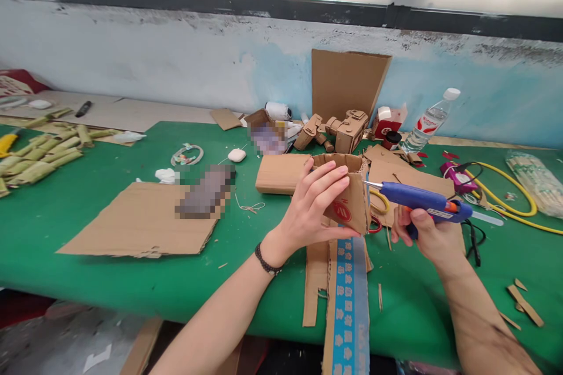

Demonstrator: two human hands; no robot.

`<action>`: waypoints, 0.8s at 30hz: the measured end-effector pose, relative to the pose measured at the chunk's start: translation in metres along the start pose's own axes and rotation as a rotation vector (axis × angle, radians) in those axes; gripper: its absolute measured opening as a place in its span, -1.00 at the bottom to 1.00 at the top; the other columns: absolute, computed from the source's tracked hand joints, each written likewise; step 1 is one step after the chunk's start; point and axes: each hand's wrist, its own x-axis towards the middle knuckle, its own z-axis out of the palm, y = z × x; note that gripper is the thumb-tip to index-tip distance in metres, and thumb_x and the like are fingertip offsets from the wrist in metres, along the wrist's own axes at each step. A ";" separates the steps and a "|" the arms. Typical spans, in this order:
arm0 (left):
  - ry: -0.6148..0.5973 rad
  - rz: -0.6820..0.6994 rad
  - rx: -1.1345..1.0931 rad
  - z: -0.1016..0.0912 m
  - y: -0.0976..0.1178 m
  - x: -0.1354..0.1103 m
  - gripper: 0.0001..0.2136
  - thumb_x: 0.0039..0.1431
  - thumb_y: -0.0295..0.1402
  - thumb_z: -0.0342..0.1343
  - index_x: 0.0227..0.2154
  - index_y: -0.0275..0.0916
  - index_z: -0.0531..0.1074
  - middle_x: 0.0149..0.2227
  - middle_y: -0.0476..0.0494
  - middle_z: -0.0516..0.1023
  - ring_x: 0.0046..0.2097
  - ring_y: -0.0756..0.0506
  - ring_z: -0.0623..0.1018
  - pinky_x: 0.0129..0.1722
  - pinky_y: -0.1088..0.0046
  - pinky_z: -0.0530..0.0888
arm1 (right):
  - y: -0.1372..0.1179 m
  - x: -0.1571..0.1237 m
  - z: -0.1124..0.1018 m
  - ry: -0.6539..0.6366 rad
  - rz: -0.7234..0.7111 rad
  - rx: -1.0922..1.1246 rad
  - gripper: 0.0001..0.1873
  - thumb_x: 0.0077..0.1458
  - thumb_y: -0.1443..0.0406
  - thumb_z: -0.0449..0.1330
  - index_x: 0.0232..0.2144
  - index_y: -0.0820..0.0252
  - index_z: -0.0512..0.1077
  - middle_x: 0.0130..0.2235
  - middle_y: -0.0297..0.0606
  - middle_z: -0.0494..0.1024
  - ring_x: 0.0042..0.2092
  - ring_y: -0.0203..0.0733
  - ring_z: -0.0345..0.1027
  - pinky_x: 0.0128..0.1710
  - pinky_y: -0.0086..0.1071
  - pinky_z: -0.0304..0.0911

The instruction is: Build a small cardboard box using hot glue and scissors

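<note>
left hand (314,202) grips box (347,193) | right hand (424,234) clasps glue gun (422,200) | risk: nozzle close to fingers (334,179), burn or smeared glue

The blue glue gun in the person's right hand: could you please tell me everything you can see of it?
The glue gun has a blue plastic-looking body with an orange part at its rear and a slim metal-coloured nozzle. It lies roughly level above the green table, nozzle pointing left. The right hand grips it from below. The nozzle tip sits at the edge of the small cardboard box held by the left hand; actual contact cannot be told.
</note>
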 end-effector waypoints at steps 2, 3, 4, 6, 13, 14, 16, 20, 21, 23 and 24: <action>0.007 0.006 -0.010 0.000 -0.001 -0.001 0.16 0.17 0.39 0.39 0.63 -0.09 0.07 0.37 -0.42 0.62 0.49 -0.44 0.57 0.61 -0.32 0.37 | 0.002 -0.001 -0.001 0.001 -0.001 -0.008 -0.36 0.29 -0.28 0.37 -0.54 0.05 0.52 -0.67 -0.36 0.40 -0.63 -0.17 0.26 -0.49 -0.15 0.53; 0.008 0.006 -0.016 0.000 -0.001 -0.001 0.16 0.17 0.39 0.39 0.64 -0.09 0.06 0.38 -0.42 0.62 0.49 -0.44 0.56 0.61 -0.33 0.36 | 0.003 -0.001 -0.002 0.004 0.000 -0.010 -0.36 0.30 -0.28 0.36 -0.53 0.05 0.53 -0.67 -0.36 0.40 -0.63 -0.17 0.27 -0.48 -0.15 0.53; 0.005 0.001 -0.020 0.000 -0.001 -0.001 0.16 0.17 0.39 0.39 0.64 -0.09 0.06 0.38 -0.42 0.61 0.50 -0.44 0.56 0.61 -0.33 0.36 | 0.004 -0.001 -0.002 0.008 0.003 -0.012 -0.36 0.30 -0.28 0.36 -0.53 0.05 0.54 -0.67 -0.36 0.40 -0.63 -0.17 0.27 -0.48 -0.15 0.53; -0.002 -0.009 -0.024 0.000 -0.001 -0.001 0.17 0.17 0.39 0.39 0.65 -0.07 0.05 0.39 -0.41 0.60 0.50 -0.44 0.55 0.61 -0.33 0.36 | 0.006 -0.002 -0.003 0.004 0.007 -0.014 -0.35 0.29 -0.29 0.36 -0.54 0.06 0.53 -0.67 -0.36 0.39 -0.64 -0.17 0.27 -0.47 -0.14 0.54; 0.035 0.003 -0.053 -0.001 -0.002 -0.001 0.18 0.14 0.33 0.46 0.64 -0.14 0.10 0.40 -0.45 0.59 0.53 -0.43 0.50 0.64 -0.28 0.30 | 0.010 -0.001 -0.008 -0.006 -0.006 -0.042 -0.33 0.29 -0.30 0.37 -0.55 0.05 0.51 -0.64 -0.37 0.42 -0.64 -0.21 0.25 -0.49 -0.15 0.53; 0.031 0.001 -0.049 -0.001 -0.002 -0.001 0.18 0.14 0.32 0.46 0.64 -0.14 0.09 0.40 -0.45 0.59 0.53 -0.43 0.50 0.64 -0.28 0.31 | 0.010 -0.001 -0.008 -0.005 -0.005 -0.048 -0.32 0.29 -0.31 0.38 -0.56 0.05 0.50 -0.64 -0.36 0.42 -0.65 -0.22 0.24 -0.49 -0.16 0.53; 0.019 -0.009 -0.032 -0.002 -0.002 0.000 0.16 0.16 0.33 0.45 0.64 -0.12 0.08 0.40 -0.44 0.59 0.53 -0.43 0.52 0.63 -0.29 0.32 | 0.011 -0.001 -0.009 -0.005 0.001 -0.058 -0.31 0.29 -0.32 0.38 -0.57 0.05 0.49 -0.64 -0.36 0.42 -0.65 -0.23 0.23 -0.49 -0.17 0.53; 0.017 -0.022 -0.003 -0.004 -0.001 0.001 0.12 0.20 0.34 0.40 0.63 -0.10 0.08 0.38 -0.42 0.61 0.50 -0.43 0.55 0.62 -0.29 0.35 | 0.010 -0.001 -0.008 -0.004 0.000 -0.067 -0.32 0.29 -0.32 0.38 -0.56 0.04 0.50 -0.66 -0.36 0.42 -0.66 -0.23 0.22 -0.50 -0.19 0.52; 0.020 -0.023 -0.001 -0.004 -0.002 0.001 0.11 0.21 0.34 0.40 0.63 -0.10 0.09 0.38 -0.43 0.61 0.50 -0.43 0.55 0.61 -0.29 0.36 | 0.009 -0.001 -0.007 -0.003 -0.003 -0.068 -0.33 0.29 -0.31 0.38 -0.55 0.04 0.51 -0.66 -0.36 0.42 -0.67 -0.23 0.22 -0.51 -0.19 0.51; 0.023 -0.024 -0.001 -0.005 -0.002 0.001 0.11 0.22 0.33 0.40 0.63 -0.10 0.09 0.39 -0.43 0.61 0.50 -0.43 0.54 0.61 -0.29 0.36 | 0.008 -0.001 -0.005 -0.001 -0.012 -0.074 -0.33 0.28 -0.31 0.40 -0.55 0.05 0.51 -0.67 -0.36 0.41 -0.68 -0.24 0.21 -0.54 -0.22 0.47; 0.023 -0.024 -0.003 -0.005 -0.002 0.001 0.11 0.22 0.33 0.40 0.63 -0.10 0.09 0.39 -0.44 0.60 0.51 -0.43 0.54 0.61 -0.30 0.37 | 0.007 0.000 -0.005 -0.001 -0.017 -0.078 -0.32 0.27 -0.31 0.40 -0.56 0.06 0.50 -0.67 -0.37 0.40 -0.68 -0.25 0.21 -0.55 -0.23 0.46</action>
